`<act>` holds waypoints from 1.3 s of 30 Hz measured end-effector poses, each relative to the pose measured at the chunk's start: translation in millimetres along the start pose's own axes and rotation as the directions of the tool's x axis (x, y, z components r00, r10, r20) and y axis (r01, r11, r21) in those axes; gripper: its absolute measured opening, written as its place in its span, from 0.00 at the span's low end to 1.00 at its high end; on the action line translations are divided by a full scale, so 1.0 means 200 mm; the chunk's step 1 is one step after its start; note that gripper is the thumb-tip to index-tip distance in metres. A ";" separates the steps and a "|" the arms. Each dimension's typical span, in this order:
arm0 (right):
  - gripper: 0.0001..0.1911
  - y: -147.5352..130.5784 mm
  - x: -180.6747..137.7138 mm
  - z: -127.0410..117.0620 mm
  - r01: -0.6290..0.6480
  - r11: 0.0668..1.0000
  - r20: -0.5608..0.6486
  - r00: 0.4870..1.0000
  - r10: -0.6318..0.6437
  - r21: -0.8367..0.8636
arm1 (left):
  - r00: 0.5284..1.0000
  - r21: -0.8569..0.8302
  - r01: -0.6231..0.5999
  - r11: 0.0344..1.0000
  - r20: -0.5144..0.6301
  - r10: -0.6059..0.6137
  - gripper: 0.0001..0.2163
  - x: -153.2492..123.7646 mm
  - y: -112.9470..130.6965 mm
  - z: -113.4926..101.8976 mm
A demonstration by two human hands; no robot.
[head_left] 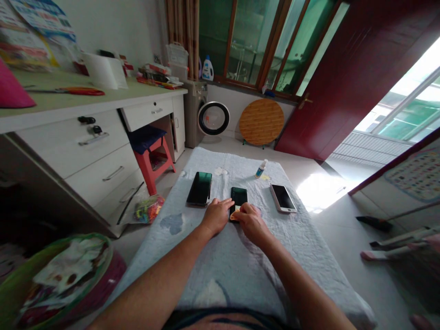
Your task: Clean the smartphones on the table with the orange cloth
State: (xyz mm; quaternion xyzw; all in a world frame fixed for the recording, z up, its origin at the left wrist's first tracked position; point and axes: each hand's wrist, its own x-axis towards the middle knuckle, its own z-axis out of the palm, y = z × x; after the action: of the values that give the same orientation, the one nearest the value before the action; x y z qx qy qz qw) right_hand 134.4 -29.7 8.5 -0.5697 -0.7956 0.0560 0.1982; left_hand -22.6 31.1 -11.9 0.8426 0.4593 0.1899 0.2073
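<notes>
Three phones lie in a row on a light blue towel [213, 256] spread over a low table. My left hand [216, 214] rests beside the near left edge of the middle black phone [239, 197], fingers curled against it. My right hand [250, 219] presses a small orange-yellow piece on that phone's near end, fingers bent together. A larger black phone [199, 189] lies to the left, a white-rimmed phone [283, 198] to the right. A small spray bottle [261, 168] stands behind them, next to a crumpled white wipe [220, 171].
A white desk with drawers [85, 151] runs along the left, a red stool [151, 158] under it. A green bin [58, 279] with rubbish sits at the near left. A washing machine [206, 117], a round wooden tabletop [261, 121] and a dark red door [350, 78] stand at the back.
</notes>
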 end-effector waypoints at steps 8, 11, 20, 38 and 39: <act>0.12 0.01 0.15 0.03 -0.004 0.988 0.071 0.997 0.015 -0.153 | 0.999 -0.027 -0.011 1.000 -0.034 0.010 0.21 0.02 -0.01 -0.01; 0.12 0.01 0.15 0.04 0.002 0.986 0.067 0.998 0.009 -0.167 | 0.999 0.026 0.011 1.000 -0.046 -0.010 0.21 0.04 -0.02 0.00; 0.11 -0.09 0.04 0.02 0.060 0.995 0.122 0.991 -0.050 -0.078 | 1.000 0.077 -0.001 0.997 0.016 0.000 0.22 0.03 -0.01 -0.01; 0.12 0.15 0.44 0.05 -0.047 0.982 0.119 0.991 0.069 -0.180 | 0.993 -0.158 0.038 0.987 -0.105 -0.055 0.37 -0.01 -0.01 0.00; 0.13 0.15 0.45 0.05 -0.055 0.983 0.114 0.991 0.075 -0.176 | 0.993 -0.161 0.016 0.987 -0.111 -0.034 0.40 -0.01 -0.01 0.00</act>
State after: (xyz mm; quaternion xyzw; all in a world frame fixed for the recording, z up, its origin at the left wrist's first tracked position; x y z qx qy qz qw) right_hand 133.2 65.7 11.6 -0.6060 -0.7889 0.0276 0.0982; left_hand -24.5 30.1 -12.6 0.8052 0.4641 0.2711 0.2504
